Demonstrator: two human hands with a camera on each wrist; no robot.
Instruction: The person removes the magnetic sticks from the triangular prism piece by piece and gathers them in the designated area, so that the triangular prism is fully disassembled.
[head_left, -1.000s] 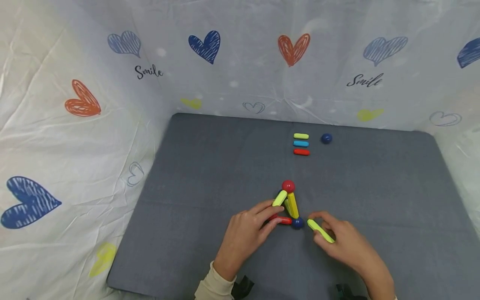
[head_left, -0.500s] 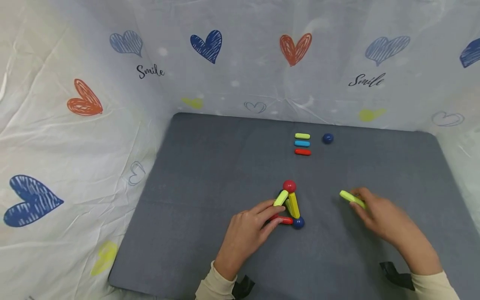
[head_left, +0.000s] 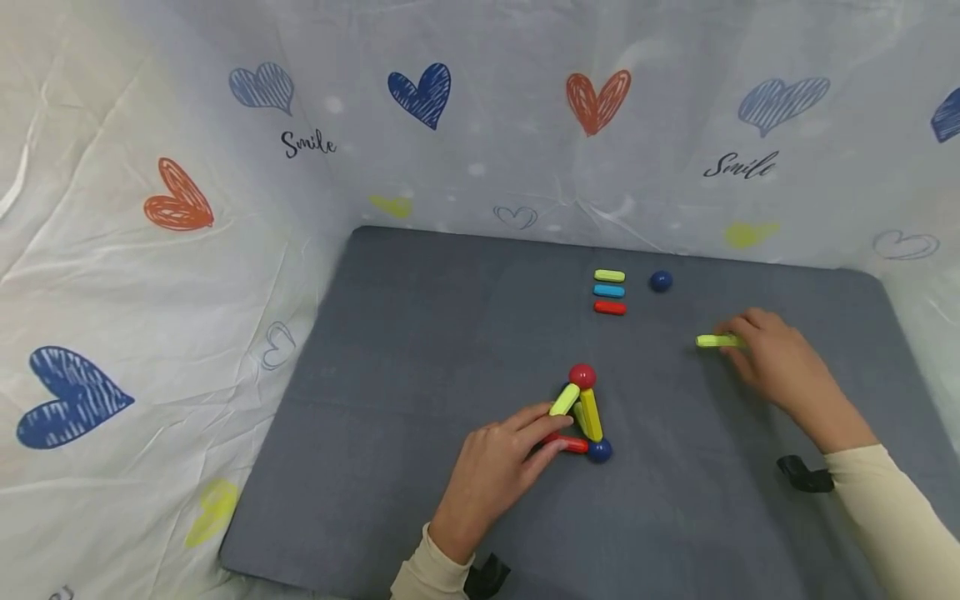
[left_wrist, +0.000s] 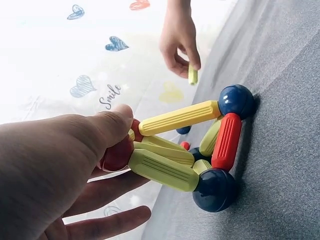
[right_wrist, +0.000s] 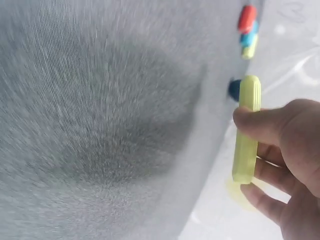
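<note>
Head view: the left hand (head_left: 495, 462) is gripping the ball-and-stick frame (head_left: 591, 415) by its left side, apparently steadying it; beyond and right of the frame, the right hand (head_left: 778, 365) is pinching a lime stick (head_left: 711, 341), any set-down probably needing fingers parted.

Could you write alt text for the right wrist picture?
A person's right grip pinches a yellow-green rod. Beyond, on a grey surface, lie a dark blue ball, partly hidden by the rod, and a red rod, a light blue rod and another yellow-green rod.
</note>
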